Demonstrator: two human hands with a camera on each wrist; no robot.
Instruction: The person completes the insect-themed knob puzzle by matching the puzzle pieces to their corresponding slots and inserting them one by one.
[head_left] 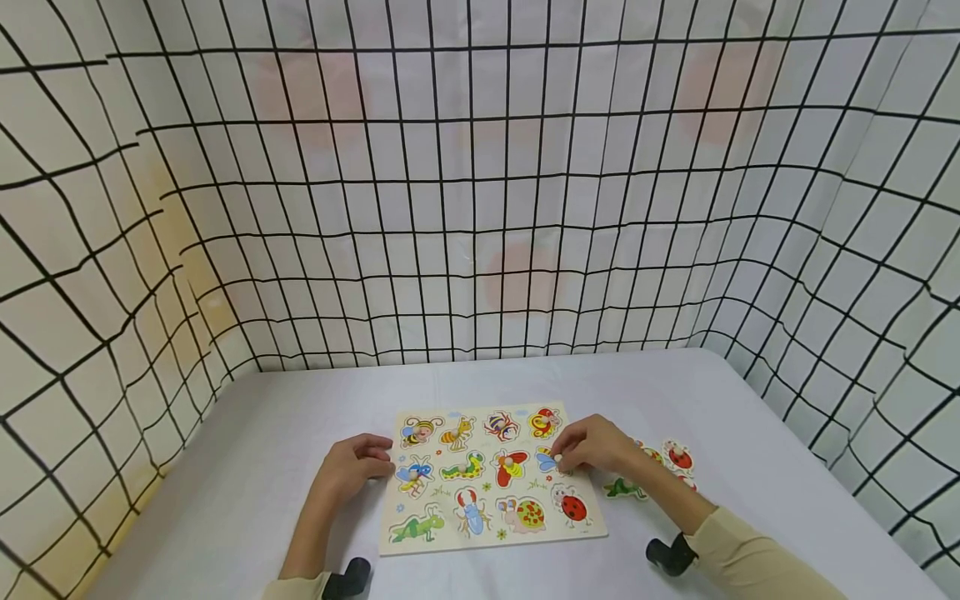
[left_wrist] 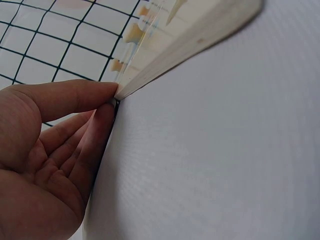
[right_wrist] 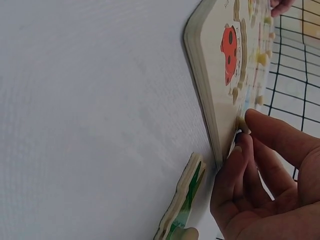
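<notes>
A pegged wooden puzzle board with insect pictures lies on the table. My left hand holds its left edge, thumb and fingertip meeting at the board's side in the left wrist view. Near the right edge, my right hand pinches the knob of a blue-winged insect piece, which lies at its place in the middle row and is partly covered by the fingers. Knobbed pieces, such as a caterpillar and a red-winged insect, sit in the board's upper two rows.
Right of the board, partly behind my right forearm, lie loose pieces: a green grasshopper, a ladybug and others. The bottom row shows flat pictures, among them a blue beetle. A black-grid wall surrounds the white table.
</notes>
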